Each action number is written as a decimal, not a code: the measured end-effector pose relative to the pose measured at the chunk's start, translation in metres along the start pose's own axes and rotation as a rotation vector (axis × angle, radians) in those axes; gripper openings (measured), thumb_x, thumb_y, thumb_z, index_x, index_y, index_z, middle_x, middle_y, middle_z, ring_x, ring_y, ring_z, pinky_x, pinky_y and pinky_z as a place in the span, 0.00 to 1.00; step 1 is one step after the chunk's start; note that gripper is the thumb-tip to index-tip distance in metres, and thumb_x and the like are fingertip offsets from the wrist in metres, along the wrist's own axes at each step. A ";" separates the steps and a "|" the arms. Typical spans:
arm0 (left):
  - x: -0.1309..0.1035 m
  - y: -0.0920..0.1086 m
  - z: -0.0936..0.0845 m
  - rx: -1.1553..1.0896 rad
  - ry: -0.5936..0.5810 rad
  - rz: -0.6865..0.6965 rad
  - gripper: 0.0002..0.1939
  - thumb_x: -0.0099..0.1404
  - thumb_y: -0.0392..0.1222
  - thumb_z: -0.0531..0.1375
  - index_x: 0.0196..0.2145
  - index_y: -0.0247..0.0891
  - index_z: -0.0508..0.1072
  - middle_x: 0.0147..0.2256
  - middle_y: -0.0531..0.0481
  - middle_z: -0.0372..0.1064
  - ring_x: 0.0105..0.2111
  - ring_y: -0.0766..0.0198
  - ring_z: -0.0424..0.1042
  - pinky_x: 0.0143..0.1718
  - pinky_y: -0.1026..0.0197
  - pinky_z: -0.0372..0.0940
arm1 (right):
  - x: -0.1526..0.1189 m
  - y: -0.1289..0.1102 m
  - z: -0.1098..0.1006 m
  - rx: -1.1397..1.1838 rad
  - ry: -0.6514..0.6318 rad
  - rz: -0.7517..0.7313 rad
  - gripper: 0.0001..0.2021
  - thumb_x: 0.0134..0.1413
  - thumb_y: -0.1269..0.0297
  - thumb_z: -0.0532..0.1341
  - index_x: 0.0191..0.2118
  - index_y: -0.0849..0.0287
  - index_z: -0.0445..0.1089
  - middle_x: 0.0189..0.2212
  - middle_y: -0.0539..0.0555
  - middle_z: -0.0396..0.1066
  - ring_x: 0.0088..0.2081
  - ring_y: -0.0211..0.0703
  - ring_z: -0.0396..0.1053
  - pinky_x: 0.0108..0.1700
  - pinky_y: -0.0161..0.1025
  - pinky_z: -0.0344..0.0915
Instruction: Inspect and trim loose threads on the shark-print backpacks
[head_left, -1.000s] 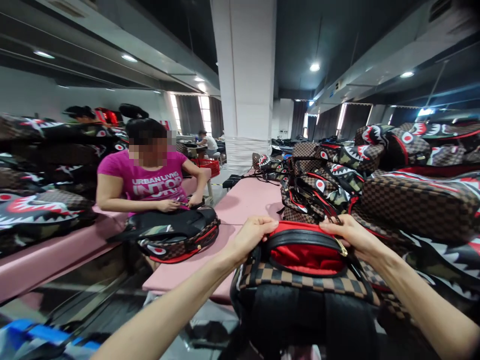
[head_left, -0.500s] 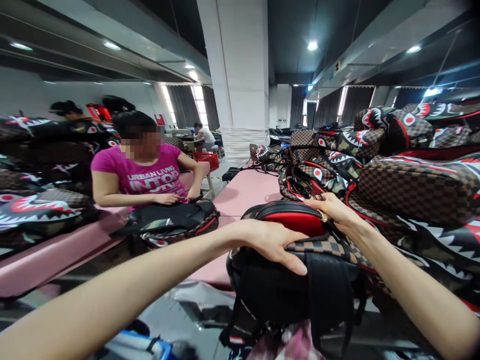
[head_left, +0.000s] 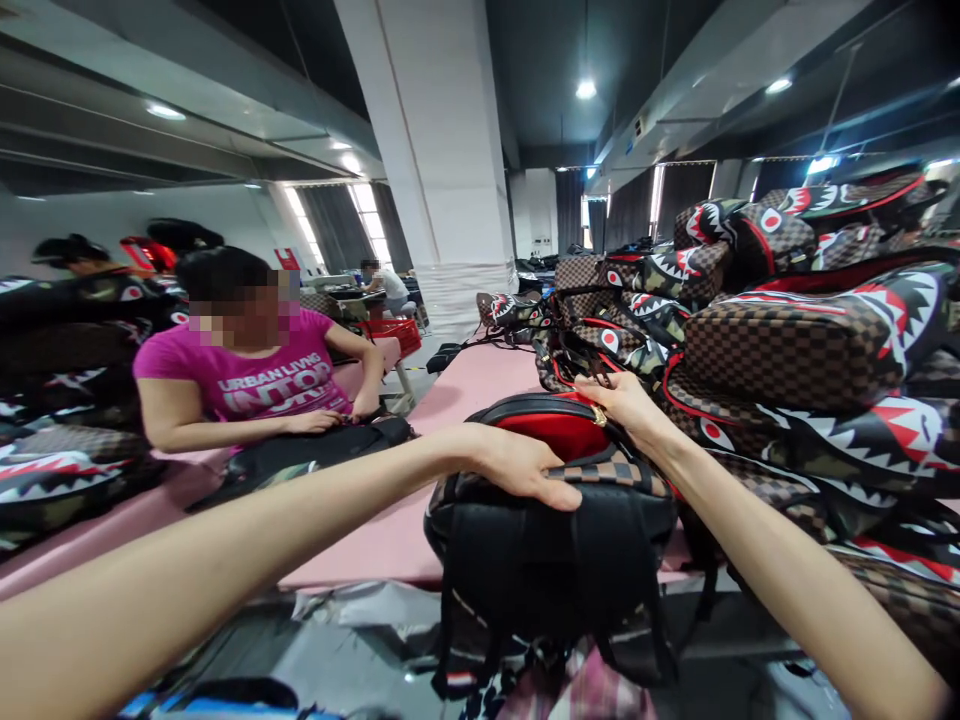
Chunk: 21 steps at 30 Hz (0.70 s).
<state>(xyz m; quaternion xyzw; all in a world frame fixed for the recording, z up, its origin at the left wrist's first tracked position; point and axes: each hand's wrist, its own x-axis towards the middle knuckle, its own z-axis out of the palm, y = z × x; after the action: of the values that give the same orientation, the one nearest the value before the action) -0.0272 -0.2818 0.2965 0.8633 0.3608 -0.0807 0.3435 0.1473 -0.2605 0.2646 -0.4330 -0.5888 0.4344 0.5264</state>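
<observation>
A black backpack (head_left: 551, 590) with a brown check trim stands at the front edge of the pink table, its black straps facing me. The top is unzipped, and red lining (head_left: 555, 430) shows inside. My left hand (head_left: 525, 468) grips the near rim, thumb outside and fingers partly hidden in the opening. At the far right of the opening, my right hand (head_left: 619, 402) is closed in a pinch on the backpack's edge, beside a gold zipper pull (head_left: 598, 415). Exactly what its fingertips hold is hard to see.
Check and camouflage backpacks with shark-mouth prints (head_left: 780, 345) are heaped on the right of the pink table (head_left: 480, 375). A co-worker in a pink shirt (head_left: 277, 375) handles another black bag (head_left: 300, 462) at left. More bags (head_left: 60, 480) lie far left; a white pillar (head_left: 435, 150) stands behind.
The view has turned right, so the surroundings appear shifted left. The backpack has tilted or turned slightly, showing more red lining, with both hands still on it.
</observation>
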 end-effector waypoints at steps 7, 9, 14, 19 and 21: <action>0.004 -0.016 -0.006 -0.144 0.247 0.132 0.21 0.55 0.58 0.56 0.20 0.34 0.66 0.19 0.57 0.52 0.19 0.72 0.49 0.20 0.67 0.44 | -0.092 0.015 -0.037 -0.321 0.151 -0.150 0.17 0.49 0.52 0.58 0.20 0.60 0.71 0.23 0.53 0.72 0.31 0.43 0.69 0.37 0.37 0.63; 0.006 -0.017 -0.006 -0.233 0.258 0.168 0.25 0.56 0.60 0.54 0.17 0.35 0.61 0.18 0.57 0.48 0.19 0.72 0.46 0.19 0.67 0.42 | -0.110 0.022 -0.026 -0.347 0.046 -0.023 0.14 0.44 0.54 0.63 0.22 0.60 0.73 0.23 0.52 0.72 0.30 0.45 0.69 0.34 0.37 0.64; 0.006 -0.018 -0.003 -0.372 0.241 0.227 0.28 0.55 0.63 0.55 0.16 0.35 0.58 0.17 0.57 0.47 0.17 0.73 0.44 0.19 0.66 0.41 | -0.110 0.037 0.008 0.128 -0.044 0.133 0.22 0.37 0.54 0.68 0.40 0.59 0.72 0.36 0.55 0.74 0.38 0.50 0.71 0.40 0.44 0.68; -0.006 -0.011 0.003 -0.216 0.388 0.247 0.24 0.61 0.57 0.51 0.20 0.34 0.68 0.20 0.53 0.60 0.20 0.69 0.57 0.22 0.66 0.53 | -0.099 0.057 0.001 0.254 -0.093 0.201 0.27 0.31 0.54 0.71 0.41 0.59 0.71 0.35 0.57 0.74 0.36 0.51 0.72 0.40 0.49 0.69; -0.027 -0.008 0.008 -0.093 0.661 0.308 0.16 0.60 0.50 0.54 0.27 0.36 0.73 0.27 0.51 0.69 0.29 0.65 0.65 0.32 0.66 0.60 | -0.095 0.061 -0.003 0.221 -0.056 0.165 0.23 0.33 0.54 0.70 0.38 0.59 0.72 0.34 0.57 0.75 0.37 0.52 0.72 0.40 0.48 0.69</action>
<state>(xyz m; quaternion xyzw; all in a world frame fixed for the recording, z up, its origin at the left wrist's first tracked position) -0.0517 -0.2987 0.2965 0.8706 0.3214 0.2715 0.2552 0.1605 -0.3367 0.1830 -0.4071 -0.5141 0.5504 0.5168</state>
